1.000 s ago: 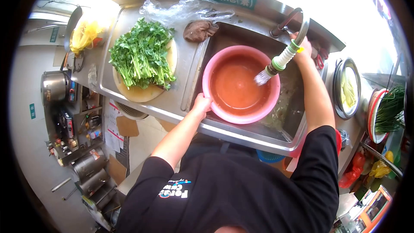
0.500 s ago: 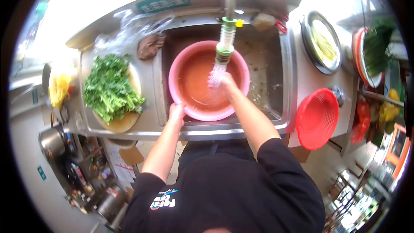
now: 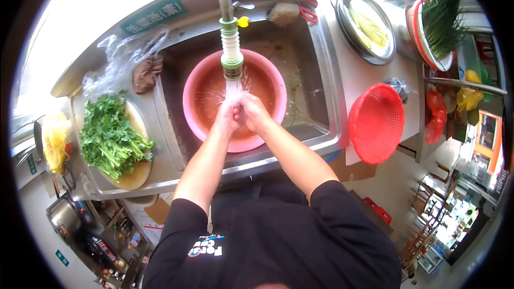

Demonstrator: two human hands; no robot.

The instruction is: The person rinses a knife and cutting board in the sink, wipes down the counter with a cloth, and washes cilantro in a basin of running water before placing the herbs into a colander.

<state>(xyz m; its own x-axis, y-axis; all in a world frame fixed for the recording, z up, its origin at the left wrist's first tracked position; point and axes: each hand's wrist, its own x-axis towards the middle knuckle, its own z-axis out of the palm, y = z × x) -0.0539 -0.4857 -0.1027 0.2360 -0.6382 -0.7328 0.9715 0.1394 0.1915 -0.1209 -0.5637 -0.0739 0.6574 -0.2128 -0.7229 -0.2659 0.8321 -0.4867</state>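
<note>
Both my hands meet under the running water, over the near part of a pink basin (image 3: 188,99) in the sink. My left hand (image 3: 229,115) has its fingers curled in against my right hand (image 3: 255,112), which is also closed; nothing shows in either. Splashing water partly hides the fingertips. Right above them hangs the faucet (image 3: 231,48), with a white ribbed extension and green rings, its stream striking the hands. Brownish-red water or basin floor shows inside the basin; which one I cannot tell.
Leafy greens (image 3: 110,134) lie on a round board (image 3: 140,174) at left, near a plastic bag (image 3: 120,56) and a brown cloth (image 3: 145,75). A red colander (image 3: 375,123) and a pan with pale vegetables (image 3: 369,24) stand right of the metal sink (image 3: 334,91).
My left hand has left the basin's rim and joined my right hand under the stream. The view has shifted, and the water splashes more widely.
</note>
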